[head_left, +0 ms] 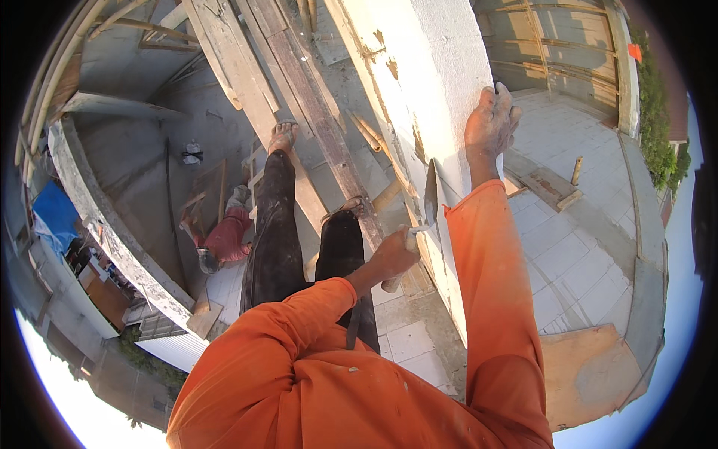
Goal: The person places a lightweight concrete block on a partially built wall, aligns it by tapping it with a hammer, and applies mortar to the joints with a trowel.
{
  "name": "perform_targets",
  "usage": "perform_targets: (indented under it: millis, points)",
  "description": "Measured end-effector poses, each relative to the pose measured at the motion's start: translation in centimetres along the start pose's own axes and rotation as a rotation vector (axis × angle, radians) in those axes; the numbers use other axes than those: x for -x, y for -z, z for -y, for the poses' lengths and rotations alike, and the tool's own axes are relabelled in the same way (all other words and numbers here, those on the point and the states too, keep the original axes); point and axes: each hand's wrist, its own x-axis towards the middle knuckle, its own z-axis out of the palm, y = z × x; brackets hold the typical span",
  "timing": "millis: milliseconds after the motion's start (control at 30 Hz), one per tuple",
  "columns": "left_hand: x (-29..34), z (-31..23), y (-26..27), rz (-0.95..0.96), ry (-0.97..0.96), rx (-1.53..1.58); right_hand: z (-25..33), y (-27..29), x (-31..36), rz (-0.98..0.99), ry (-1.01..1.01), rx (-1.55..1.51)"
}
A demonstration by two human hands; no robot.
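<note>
My left hand (pixel 395 256) is closed around the handle of a pointed trowel (pixel 431 191). The narrow metal blade points away from me, close against the pale wall of blocks (pixel 449 67). Against the right side of that wall rests my right hand (pixel 490 127), its fingers partly bent and slightly apart, with nothing visible in them. Grey smears mark its fingertips. Patches of brown-grey mortar (pixel 391 67) show along the wall's left side.
My bare feet stand on narrow wooden planks (pixel 321 112), high over a lower floor. Down at the left, a person in a red top (pixel 228 233) bends near some timber. To the right lie a pale block floor (pixel 576 247) and a plywood sheet (pixel 591 374).
</note>
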Motion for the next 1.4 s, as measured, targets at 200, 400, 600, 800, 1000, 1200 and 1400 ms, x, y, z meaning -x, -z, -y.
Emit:
perform_targets:
  millis: [200,400,600,800,1000,1200,1400]
  points:
    - [-1.9,8.5,2.0,0.027,0.282,-0.039,-8.2,3.6,2.0,-0.014,0.311,-0.401]
    - [-1.6,13.8,-5.7,0.274,0.446,0.268,-24.4,8.9,10.1,0.019,0.211,-0.178]
    - [-2.6,19.9,-18.0,0.291,0.592,0.373,-34.1,8.9,15.6,0.123,0.091,-0.072]
    - [-2.8,23.0,-29.0,0.408,0.645,0.489,-37.1,7.3,16.5,0.099,0.31,-0.005]
    - [-4.7,21.6,-31.0,0.287,0.606,0.612,-37.0,6.9,16.7,0.046,0.281,-0.02]
    - [-4.7,17.5,-23.5,0.171,0.393,0.621,-36.3,7.1,16.7,0.051,0.336,0.033]
    - [-6.3,10.7,-15.3,0.05,0.293,0.536,-36.1,7.0,16.9,0.033,0.306,0.074]
